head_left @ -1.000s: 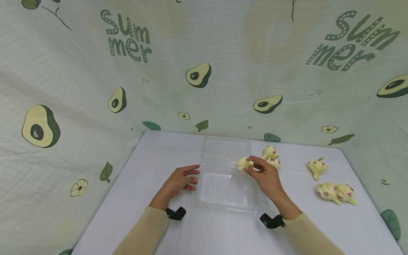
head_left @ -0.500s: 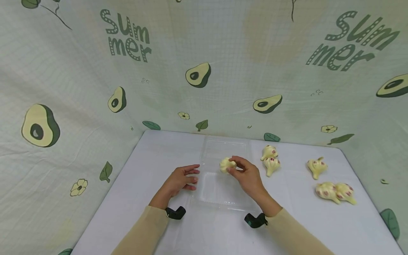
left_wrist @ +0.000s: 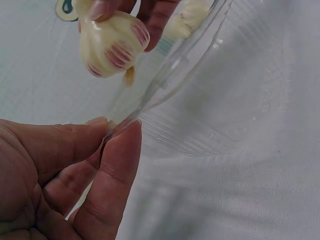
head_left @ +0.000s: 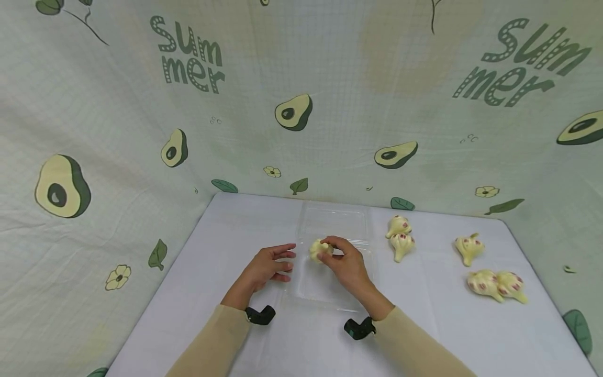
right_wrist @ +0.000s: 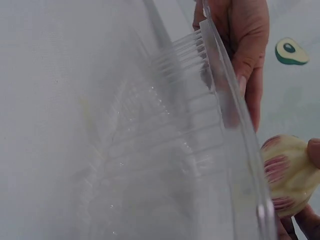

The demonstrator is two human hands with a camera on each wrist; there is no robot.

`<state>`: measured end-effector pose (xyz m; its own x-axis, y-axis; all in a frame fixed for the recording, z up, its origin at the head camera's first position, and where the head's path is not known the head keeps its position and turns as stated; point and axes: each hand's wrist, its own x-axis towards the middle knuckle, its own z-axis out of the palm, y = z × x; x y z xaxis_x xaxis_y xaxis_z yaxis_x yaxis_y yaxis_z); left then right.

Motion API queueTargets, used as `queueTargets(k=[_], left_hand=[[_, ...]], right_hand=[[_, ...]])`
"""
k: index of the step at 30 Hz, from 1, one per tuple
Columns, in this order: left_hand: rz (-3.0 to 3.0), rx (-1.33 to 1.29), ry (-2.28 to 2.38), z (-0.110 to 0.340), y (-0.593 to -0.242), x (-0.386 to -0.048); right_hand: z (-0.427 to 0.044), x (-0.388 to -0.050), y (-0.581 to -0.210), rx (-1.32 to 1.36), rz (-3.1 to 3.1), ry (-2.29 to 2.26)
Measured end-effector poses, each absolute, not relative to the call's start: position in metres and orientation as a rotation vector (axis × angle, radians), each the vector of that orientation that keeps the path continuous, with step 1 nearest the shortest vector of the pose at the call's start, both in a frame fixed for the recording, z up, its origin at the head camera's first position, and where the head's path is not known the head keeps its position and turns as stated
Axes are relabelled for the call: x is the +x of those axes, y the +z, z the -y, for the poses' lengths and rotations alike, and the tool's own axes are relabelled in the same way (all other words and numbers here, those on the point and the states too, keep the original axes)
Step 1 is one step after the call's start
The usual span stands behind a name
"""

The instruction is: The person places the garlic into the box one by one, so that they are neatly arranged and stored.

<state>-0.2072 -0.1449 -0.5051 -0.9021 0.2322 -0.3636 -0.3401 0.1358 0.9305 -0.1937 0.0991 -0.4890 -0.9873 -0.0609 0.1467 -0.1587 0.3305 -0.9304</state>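
My right hand (head_left: 347,266) pinches a garlic bulb (head_left: 316,251), cream with purple-red streaks, by its stem above the left part of a clear plastic clamshell box (head_left: 325,305). In the left wrist view the streaked bulb (left_wrist: 116,42) hangs beyond the box's rim (left_wrist: 172,75). My left hand (head_left: 266,268) is at the box's left side. Its thumb (left_wrist: 65,145) and finger grip the rim, as the left wrist view shows. The box lies with its lid (head_left: 335,220) folded back, away from me.
Two garlic bulbs (head_left: 401,244) lie touching, right of the lid. Farther right are a single bulb (head_left: 469,248) and another pair (head_left: 497,285). A white cloth covers the table (head_left: 245,220), and a curtain (head_left: 339,104) printed with avocados hangs behind it.
My right hand has carried the garlic bulb leftward from the box's right side to its left part. The left hand has stayed at the box's edge.
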Motion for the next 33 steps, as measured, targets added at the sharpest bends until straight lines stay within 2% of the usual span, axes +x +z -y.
queueTargets(k=[22, 33], left_hand=[[-2.017, -0.087, 1.801, 0.144, -0.503, -0.206], [-1.999, -0.078, 1.808, 0.146, -0.506, -0.208]], right_hand=[[-0.077, -0.194, -0.515, 0.327, 2.524, 1.662], [-0.077, -0.196, -0.52, 0.26, 2.616, 1.673]])
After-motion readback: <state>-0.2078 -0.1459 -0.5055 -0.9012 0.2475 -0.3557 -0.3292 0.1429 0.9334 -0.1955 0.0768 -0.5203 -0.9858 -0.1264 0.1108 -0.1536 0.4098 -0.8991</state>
